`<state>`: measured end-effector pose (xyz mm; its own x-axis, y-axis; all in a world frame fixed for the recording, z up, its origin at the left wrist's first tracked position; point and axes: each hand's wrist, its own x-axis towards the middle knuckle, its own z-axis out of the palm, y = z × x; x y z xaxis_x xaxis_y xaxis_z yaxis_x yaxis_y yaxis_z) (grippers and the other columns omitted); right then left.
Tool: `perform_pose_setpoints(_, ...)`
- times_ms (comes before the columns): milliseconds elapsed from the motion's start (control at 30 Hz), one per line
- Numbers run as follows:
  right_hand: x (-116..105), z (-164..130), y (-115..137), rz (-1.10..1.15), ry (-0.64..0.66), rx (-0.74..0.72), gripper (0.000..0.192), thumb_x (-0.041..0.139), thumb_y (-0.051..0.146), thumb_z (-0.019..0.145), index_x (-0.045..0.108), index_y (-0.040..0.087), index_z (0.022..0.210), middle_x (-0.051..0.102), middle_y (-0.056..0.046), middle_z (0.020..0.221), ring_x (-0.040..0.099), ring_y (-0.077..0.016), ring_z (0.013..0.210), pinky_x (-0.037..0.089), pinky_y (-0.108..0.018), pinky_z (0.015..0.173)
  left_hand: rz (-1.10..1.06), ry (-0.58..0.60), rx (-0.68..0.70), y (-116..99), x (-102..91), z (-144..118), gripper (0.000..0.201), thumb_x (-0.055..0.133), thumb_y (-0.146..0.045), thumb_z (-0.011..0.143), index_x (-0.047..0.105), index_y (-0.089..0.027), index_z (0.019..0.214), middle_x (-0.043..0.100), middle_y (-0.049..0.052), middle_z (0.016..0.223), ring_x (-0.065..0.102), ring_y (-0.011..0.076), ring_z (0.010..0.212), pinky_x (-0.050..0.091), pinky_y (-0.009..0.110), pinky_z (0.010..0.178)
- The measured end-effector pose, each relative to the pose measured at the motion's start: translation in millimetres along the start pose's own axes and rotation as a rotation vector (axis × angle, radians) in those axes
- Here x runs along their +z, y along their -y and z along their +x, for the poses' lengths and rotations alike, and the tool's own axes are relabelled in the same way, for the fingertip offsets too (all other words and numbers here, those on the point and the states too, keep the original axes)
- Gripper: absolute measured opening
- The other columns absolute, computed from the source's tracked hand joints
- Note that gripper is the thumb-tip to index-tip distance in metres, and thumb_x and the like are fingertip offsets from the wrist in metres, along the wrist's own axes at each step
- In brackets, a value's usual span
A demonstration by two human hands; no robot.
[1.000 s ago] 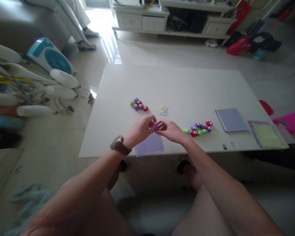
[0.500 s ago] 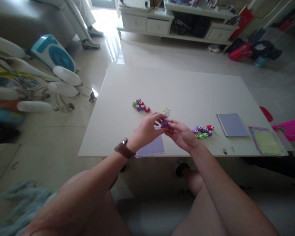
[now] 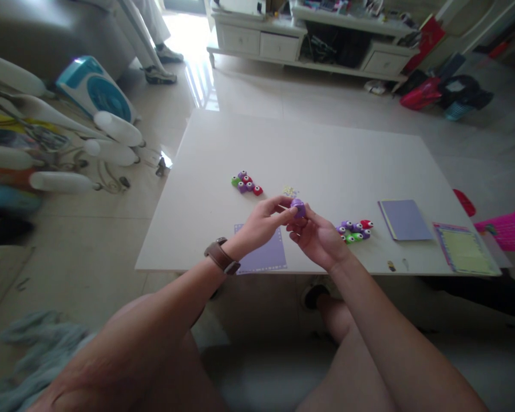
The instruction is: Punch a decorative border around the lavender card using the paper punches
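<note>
My left hand point(image 3: 261, 226), with a brown-strapped watch at its wrist, pinches a small purple paper punch point(image 3: 298, 207) between thumb and fingers. My right hand point(image 3: 320, 237) closes on the punch from the right side, its lower fingers curled beneath. Under my left hand lies a purple sheet point(image 3: 261, 252) with small holes along its edges. Tiny yellow and purple paper bits point(image 3: 289, 191) are scattered just beyond the punch. A cluster of punches with eye-like tops point(image 3: 246, 183) sits to the left, in purple, red and green. Another such cluster point(image 3: 355, 231) stands beside my right wrist.
On the right of the white table point(image 3: 317, 154) rest a stack of purple paper point(image 3: 405, 220) and a yellow sheet with a patterned border point(image 3: 467, 249). Two small items point(image 3: 391, 265) lie near the front edge. A pink basket point(image 3: 512, 230) stands off the right end.
The purple punch has been turned over in my fingers and shifted slightly up and right. My left thumb now presses on its near side.
</note>
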<state>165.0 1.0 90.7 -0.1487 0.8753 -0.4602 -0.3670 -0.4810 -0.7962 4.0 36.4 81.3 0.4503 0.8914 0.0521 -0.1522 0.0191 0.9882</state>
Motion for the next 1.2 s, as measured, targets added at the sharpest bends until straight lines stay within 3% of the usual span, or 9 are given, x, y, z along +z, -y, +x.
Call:
perform_pose_setpoints(133, 1, 2, -1, -0.025, -0.047, -0.093, 0.043, 0.078, 0.061, 0.081, 0.07, 0.023, 0.099, 0.076, -0.002, 0.084, 0.069, -0.016, 0.075, 0.052, -0.025, 0.064, -0.114, -0.042, -0.066, 2, 0.7, 2, 0.04, 0.075, -0.052, 0.086, 0.073, -0.016, 0.103, 0.076, 0.007, 0.096, 0.069, 0.0164, 0.087, 0.054, 0.029, 0.079)
perform_pose_setpoints(367, -1, 4, -1, -0.065, -0.105, -0.297, 0.042, 0.089, 0.05, 0.071, 0.067, 0.024, 0.095, 0.073, 0.001, 0.087, 0.066, -0.0126, 0.073, 0.05, -0.025, 0.067, -0.082, -0.074, -0.1, 3, -1.9, 3, 0.042, 0.08, -0.051, 0.081, 0.077, -0.016, 0.106, 0.077, 0.008, 0.102, 0.069, 0.0163, 0.089, 0.053, 0.029, 0.08)
perform_pose_setpoints(567, -1, 3, -3, -0.104, -0.096, -0.312, 0.043, 0.091, 0.047, 0.069, 0.073, 0.024, 0.101, 0.074, 0.0, 0.088, 0.062, -0.0123, 0.07, 0.049, -0.027, 0.067, -0.08, -0.072, -0.127, 2, -3.9, 2, 0.041, 0.078, -0.049, 0.084, 0.08, -0.016, 0.108, 0.079, 0.008, 0.099, 0.068, 0.0165, 0.089, 0.051, 0.031, 0.082)
perform_pose_setpoints(800, -1, 7, -6, -0.101, -0.125, -0.314, 0.04, 0.092, 0.045, 0.067, 0.075, 0.024, 0.097, 0.073, 0.0, 0.085, 0.06, -0.0125, 0.069, 0.049, -0.028, 0.066, -0.18, -0.147, -0.175, 11, -2.6, 3, 0.041, 0.083, -0.048, 0.079, 0.078, -0.017, 0.105, 0.079, 0.009, 0.099, 0.07, 0.0167, 0.09, 0.052, 0.031, 0.082)
perform_pose_setpoints(1200, -4, 9, -10, -0.175, -0.172, -0.381, 0.042, 0.091, 0.046, 0.066, 0.075, 0.022, 0.097, 0.072, 0.0, 0.083, 0.055, -0.0113, 0.064, 0.043, -0.028, 0.063, -0.126, -0.118, -0.172, 7, -1.7, 1, 0.039, 0.082, -0.047, 0.079, 0.074, -0.015, 0.1, 0.075, 0.006, 0.095, 0.066, 0.0139, 0.085, 0.05, 0.027, 0.078)
